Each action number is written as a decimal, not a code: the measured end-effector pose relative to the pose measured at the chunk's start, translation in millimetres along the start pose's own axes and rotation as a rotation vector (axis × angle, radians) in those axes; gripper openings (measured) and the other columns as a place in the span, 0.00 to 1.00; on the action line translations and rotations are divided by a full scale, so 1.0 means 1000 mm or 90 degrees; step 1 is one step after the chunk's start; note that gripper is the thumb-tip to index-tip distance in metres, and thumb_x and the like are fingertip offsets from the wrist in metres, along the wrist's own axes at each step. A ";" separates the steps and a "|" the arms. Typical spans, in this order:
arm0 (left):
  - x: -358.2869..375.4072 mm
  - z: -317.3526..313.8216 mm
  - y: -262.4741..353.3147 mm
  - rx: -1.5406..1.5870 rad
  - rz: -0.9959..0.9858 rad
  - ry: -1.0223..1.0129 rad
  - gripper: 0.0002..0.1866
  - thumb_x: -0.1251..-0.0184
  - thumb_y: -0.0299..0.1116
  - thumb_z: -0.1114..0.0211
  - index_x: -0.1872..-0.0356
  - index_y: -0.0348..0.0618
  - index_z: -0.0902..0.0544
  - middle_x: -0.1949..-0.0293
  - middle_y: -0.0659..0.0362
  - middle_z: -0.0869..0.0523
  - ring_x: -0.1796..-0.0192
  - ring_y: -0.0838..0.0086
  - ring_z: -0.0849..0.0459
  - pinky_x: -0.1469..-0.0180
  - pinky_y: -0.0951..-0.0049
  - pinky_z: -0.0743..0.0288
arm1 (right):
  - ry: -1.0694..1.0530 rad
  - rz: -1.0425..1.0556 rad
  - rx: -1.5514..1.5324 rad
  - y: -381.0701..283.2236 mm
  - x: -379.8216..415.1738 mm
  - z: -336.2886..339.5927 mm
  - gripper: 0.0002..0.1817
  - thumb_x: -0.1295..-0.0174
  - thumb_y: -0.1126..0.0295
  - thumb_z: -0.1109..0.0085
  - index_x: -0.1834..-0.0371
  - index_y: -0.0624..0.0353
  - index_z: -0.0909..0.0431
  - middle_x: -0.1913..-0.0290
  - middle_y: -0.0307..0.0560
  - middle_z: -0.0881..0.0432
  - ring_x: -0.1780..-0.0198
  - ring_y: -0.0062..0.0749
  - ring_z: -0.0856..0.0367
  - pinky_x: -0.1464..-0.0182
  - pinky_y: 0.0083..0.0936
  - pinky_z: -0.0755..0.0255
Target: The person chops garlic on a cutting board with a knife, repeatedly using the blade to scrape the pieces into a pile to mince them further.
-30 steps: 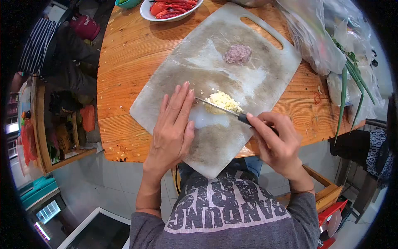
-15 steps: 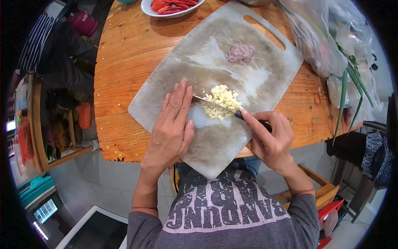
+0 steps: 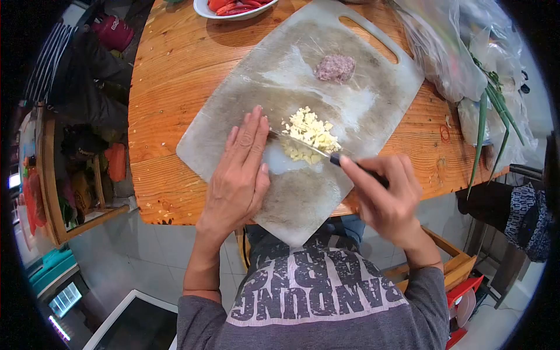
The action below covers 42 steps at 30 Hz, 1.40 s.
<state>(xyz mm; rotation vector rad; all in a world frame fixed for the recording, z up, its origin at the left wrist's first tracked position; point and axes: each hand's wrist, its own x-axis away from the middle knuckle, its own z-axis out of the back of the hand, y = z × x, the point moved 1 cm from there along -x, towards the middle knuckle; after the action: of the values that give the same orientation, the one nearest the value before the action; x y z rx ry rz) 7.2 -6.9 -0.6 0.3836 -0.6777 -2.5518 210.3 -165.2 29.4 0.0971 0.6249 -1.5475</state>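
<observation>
My right hand (image 3: pixel 389 195) is wrapped round the black handle of a knife (image 3: pixel 319 151), whose blade lies across the near side of a pile of chopped garlic (image 3: pixel 309 126). My left hand (image 3: pixel 234 178) is stretched out flat over the cutting board (image 3: pixel 227 114), fingers straight, with the fingertips right at the knife's tip. Some pale bits lie on the near side of the blade. Farther up the worn grey board sits a small mound of pinkish minced food (image 3: pixel 335 68).
A white bowl of red chillies (image 3: pixel 236 8) stands at the table's far side. Plastic bags (image 3: pixel 437 52) and green spring onion leaves (image 3: pixel 496 108) lie at the right, the leaves hanging over the wooden table's (image 3: pixel 166 105) edge. The board's near corner juts past the edge.
My right hand has shifted slightly right, and its knife handle appears a little higher. My left hand keeps its place by the tip. The whole view has shifted slightly.
</observation>
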 end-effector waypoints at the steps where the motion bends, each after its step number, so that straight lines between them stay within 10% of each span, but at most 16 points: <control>1: 0.001 0.000 0.001 0.005 -0.003 -0.004 0.37 0.33 0.23 0.45 0.21 0.30 0.41 0.19 0.44 0.42 0.18 0.51 0.41 0.18 0.51 0.47 | 0.002 0.012 0.019 -0.007 0.001 0.007 0.29 0.56 0.78 0.33 0.45 0.51 0.11 0.63 0.42 0.18 0.67 0.33 0.24 0.69 0.27 0.30; 29: 0.002 -0.001 0.002 0.002 -0.010 -0.001 0.38 0.38 0.21 0.45 0.22 0.31 0.38 0.20 0.46 0.39 0.19 0.51 0.39 0.19 0.51 0.45 | -0.022 -0.010 0.013 -0.002 0.004 0.003 0.29 0.58 0.75 0.31 0.46 0.54 0.11 0.64 0.40 0.20 0.67 0.34 0.24 0.67 0.29 0.30; 42: -0.001 0.000 0.006 -0.039 0.012 -0.037 0.40 0.35 0.25 0.46 0.19 0.34 0.44 0.17 0.47 0.44 0.16 0.54 0.45 0.17 0.46 0.60 | -0.012 -0.008 0.013 0.009 -0.005 0.008 0.26 0.56 0.76 0.31 0.48 0.53 0.10 0.63 0.42 0.19 0.67 0.36 0.24 0.66 0.31 0.29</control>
<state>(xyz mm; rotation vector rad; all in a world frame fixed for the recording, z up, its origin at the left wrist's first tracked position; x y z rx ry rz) 10.6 -10.7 2.3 0.2812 -0.6199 -2.5677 221.6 -163.8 35.0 0.0941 0.5971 -1.5658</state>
